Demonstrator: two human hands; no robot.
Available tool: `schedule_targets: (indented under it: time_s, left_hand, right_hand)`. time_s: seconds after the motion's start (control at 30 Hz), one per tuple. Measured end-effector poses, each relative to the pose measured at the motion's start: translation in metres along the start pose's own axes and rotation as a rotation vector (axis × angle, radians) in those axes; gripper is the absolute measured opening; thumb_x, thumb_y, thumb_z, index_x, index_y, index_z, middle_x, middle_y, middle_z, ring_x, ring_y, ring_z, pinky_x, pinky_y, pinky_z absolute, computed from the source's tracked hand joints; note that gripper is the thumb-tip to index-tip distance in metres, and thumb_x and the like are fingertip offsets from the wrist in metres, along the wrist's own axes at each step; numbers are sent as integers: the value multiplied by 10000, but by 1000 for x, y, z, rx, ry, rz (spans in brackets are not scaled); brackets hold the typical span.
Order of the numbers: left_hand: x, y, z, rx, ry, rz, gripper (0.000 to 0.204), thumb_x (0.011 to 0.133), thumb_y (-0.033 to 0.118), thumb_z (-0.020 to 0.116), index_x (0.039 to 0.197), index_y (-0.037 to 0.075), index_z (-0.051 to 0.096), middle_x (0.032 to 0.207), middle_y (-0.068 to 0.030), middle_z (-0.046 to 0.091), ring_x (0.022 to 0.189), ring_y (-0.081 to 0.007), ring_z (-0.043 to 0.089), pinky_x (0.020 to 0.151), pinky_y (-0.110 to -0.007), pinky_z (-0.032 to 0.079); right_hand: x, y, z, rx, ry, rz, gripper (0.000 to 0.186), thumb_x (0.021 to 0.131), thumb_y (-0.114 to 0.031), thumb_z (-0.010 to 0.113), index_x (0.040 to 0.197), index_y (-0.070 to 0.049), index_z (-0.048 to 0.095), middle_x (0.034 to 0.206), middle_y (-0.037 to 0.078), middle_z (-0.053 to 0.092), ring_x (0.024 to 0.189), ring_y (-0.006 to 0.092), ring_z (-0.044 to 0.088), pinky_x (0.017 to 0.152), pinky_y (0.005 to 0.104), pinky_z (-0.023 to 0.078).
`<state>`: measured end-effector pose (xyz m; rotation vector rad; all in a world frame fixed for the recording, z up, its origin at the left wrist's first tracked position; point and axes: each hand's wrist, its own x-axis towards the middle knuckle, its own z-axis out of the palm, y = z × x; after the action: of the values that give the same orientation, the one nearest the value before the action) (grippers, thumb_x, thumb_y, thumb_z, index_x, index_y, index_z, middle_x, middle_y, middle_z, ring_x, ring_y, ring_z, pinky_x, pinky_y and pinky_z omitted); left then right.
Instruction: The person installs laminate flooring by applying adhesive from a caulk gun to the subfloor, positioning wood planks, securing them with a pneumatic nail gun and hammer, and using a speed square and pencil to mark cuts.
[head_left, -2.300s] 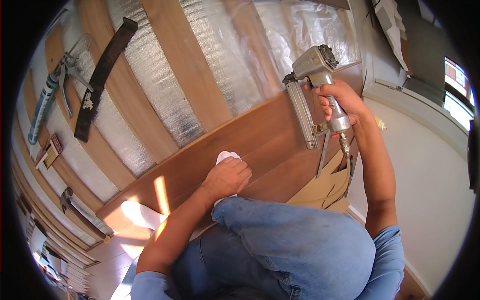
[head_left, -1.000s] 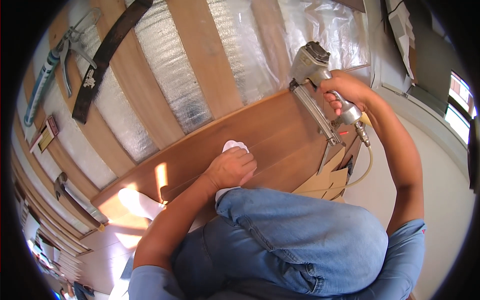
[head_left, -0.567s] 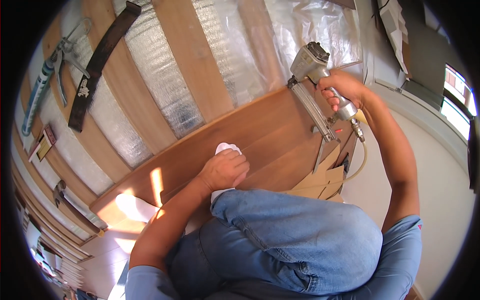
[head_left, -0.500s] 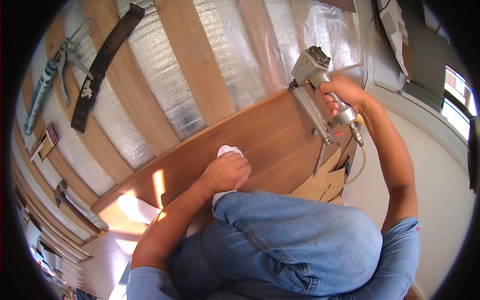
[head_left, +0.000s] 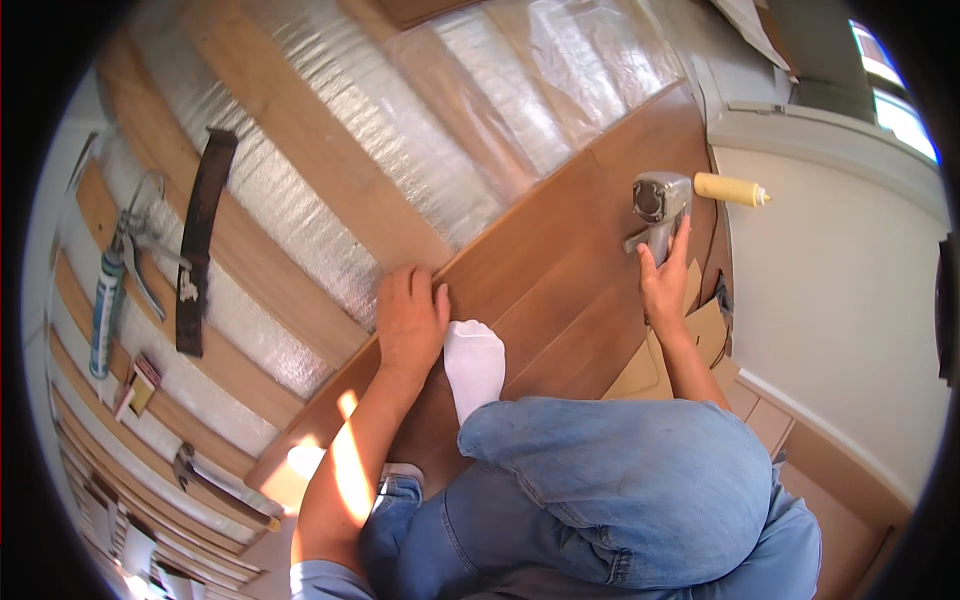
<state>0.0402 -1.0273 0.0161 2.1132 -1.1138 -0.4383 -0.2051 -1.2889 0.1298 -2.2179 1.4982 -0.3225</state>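
Observation:
My left hand (head_left: 410, 320) lies flat, fingers spread, on the far edge of the brown floor plank (head_left: 560, 260), just left of my white-socked foot (head_left: 475, 365). My right hand (head_left: 665, 275) rests with outstretched fingers on the handle of a grey nail gun (head_left: 655, 205). The gun stands on the plank near the wall. My bent knee in blue jeans (head_left: 620, 490) fills the lower middle.
Silver foil underlay (head_left: 330, 150) with pale wooden battens (head_left: 300, 140) lies beyond the plank. A caulking gun (head_left: 105, 310) and a dark flat bar (head_left: 200, 240) lie at the left. A yellow tube (head_left: 730, 188) sits by the white wall (head_left: 830, 300). Cardboard pieces (head_left: 670, 355) lie under my right forearm.
The nail gun has come down from the air onto the plank, and my right hand's grip on it has loosened. My left hand moved from the sock to the plank's edge.

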Motion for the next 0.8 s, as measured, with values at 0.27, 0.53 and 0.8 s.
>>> schedule_targets:
  time_s: [0.27,0.53,0.8]
  left_hand:
    - [12,3,-25,221,-410,-236,343,972,350,698,1034,14,672,1057,-188,669,997,-381,654,843,-479,548]
    - [18,-12,-35,164,-616,-243,382,990,381,681,986,0,689,1024,-205,671,966,-411,656,842,-519,536]
    - [26,-25,-40,-48,-743,-262,303,1004,285,658,986,-16,690,1014,-241,673,928,-426,669,828,-500,531]
  right_hand:
    - [-58,167,-34,-362,194,289,869,975,-150,663,1644,21,135,1558,317,444,1376,479,504,1117,473,435]
    - [-72,246,-45,-366,248,752,878,949,-207,638,1627,55,145,1483,342,509,1317,490,547,1104,479,440]
    - [-136,350,-29,-480,418,737,895,988,-249,631,1651,7,88,1188,364,673,1088,510,665,952,504,515]
